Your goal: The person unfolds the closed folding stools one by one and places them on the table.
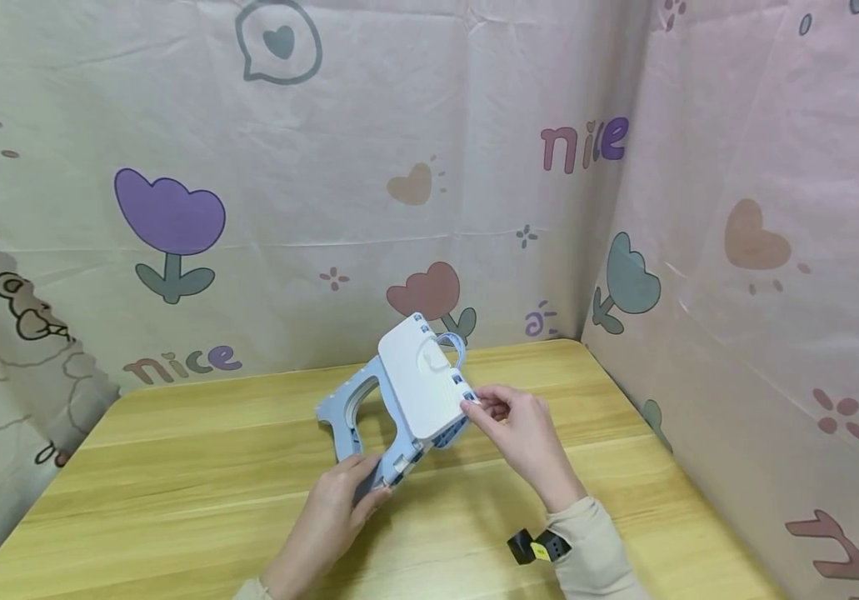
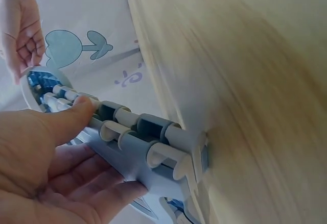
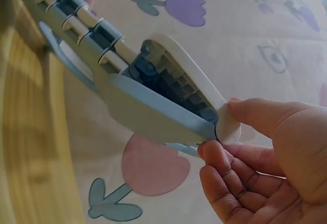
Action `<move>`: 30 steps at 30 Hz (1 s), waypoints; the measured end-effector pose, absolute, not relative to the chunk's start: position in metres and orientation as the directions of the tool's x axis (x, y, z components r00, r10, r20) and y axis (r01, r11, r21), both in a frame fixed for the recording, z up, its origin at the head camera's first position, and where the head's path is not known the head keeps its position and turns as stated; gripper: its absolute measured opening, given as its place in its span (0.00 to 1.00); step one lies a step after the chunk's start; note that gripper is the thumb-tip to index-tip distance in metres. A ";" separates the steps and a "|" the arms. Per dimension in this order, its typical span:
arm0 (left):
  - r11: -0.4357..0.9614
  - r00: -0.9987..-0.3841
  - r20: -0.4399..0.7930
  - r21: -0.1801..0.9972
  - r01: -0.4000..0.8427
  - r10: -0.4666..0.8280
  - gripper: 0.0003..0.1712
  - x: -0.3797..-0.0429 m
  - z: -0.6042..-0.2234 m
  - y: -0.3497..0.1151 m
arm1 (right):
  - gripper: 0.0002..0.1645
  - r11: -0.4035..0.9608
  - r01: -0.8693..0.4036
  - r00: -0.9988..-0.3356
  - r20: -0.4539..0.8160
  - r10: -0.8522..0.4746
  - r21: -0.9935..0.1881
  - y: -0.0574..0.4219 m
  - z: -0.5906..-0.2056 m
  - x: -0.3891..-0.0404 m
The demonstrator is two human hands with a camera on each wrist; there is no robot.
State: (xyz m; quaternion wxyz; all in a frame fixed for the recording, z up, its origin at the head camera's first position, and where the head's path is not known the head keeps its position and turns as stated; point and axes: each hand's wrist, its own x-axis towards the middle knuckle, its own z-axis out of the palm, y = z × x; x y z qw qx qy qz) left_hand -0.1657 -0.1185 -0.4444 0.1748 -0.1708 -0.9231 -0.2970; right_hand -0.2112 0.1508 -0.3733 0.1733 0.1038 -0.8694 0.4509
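A blue and white plastic folding stool point(image 1: 425, 379) is held tilted over the table, its white panel facing up and its blue leg frame slanting to the left. My left hand point(image 1: 339, 500) grips the hinged lower edge; in the left wrist view the thumb point(image 2: 76, 112) lies on the row of hinge knuckles and the fingers are beneath. With thumb and fingers, my right hand point(image 1: 522, 429) pinches the panel's right edge. The right wrist view shows a wedge-shaped gap between the white panel point(image 3: 189, 71) and the blue panel point(image 3: 158, 112), narrowing toward that hand.
The wood-grain table point(image 1: 197, 467) lies beneath the stool. A patterned cloth point(image 1: 287, 183) hangs behind the table and along its right side. A small black device with a yellow mark point(image 1: 540, 547) sits at my right wrist.
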 end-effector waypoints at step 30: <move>0.608 -0.863 0.425 0.619 0.497 0.273 0.27 -0.168 -0.444 -0.122 | 0.17 0.537 -0.577 -0.764 0.639 -0.089 -0.615 0.123 -0.337 -0.183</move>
